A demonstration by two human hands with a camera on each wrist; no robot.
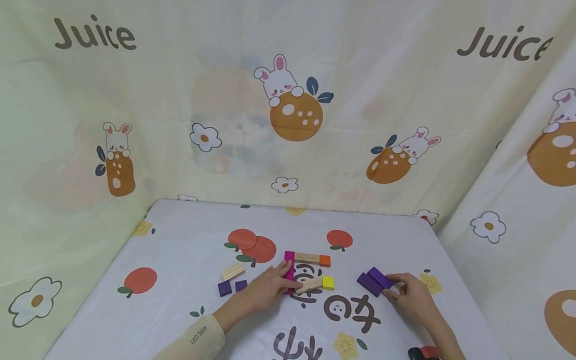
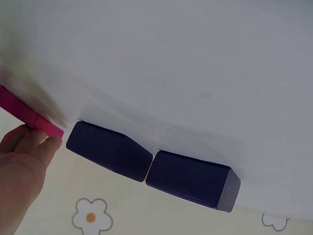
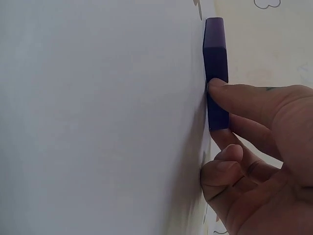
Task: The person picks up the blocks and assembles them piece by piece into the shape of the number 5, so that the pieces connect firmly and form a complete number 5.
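My left hand (image 1: 265, 287) rests on a pink block (image 1: 289, 257), its fingers fairly straight. Its thumb reaches toward a plain wooden block (image 1: 310, 285) that ends at a yellow block (image 1: 328, 283). A second wooden block (image 1: 307, 258) runs from the pink one's far end to an orange block (image 1: 325, 261). In the left wrist view, fingers touch the pink piece (image 2: 46, 126), which shows a seam. My right hand (image 1: 411, 295) pinches a purple block (image 1: 379, 277) between thumb and fingers. Another purple block (image 1: 370, 284) lies alongside it on the table.
Left of my left hand lie light wooden blocks (image 1: 233, 271) and two small dark purple blocks (image 1: 224, 288), nearly end to end in the left wrist view. A patterned cloth covers the table (image 1: 180, 250); printed curtains (image 1: 234, 100) stand behind and at both sides. A dark object (image 1: 416, 354) shows at the bottom edge.
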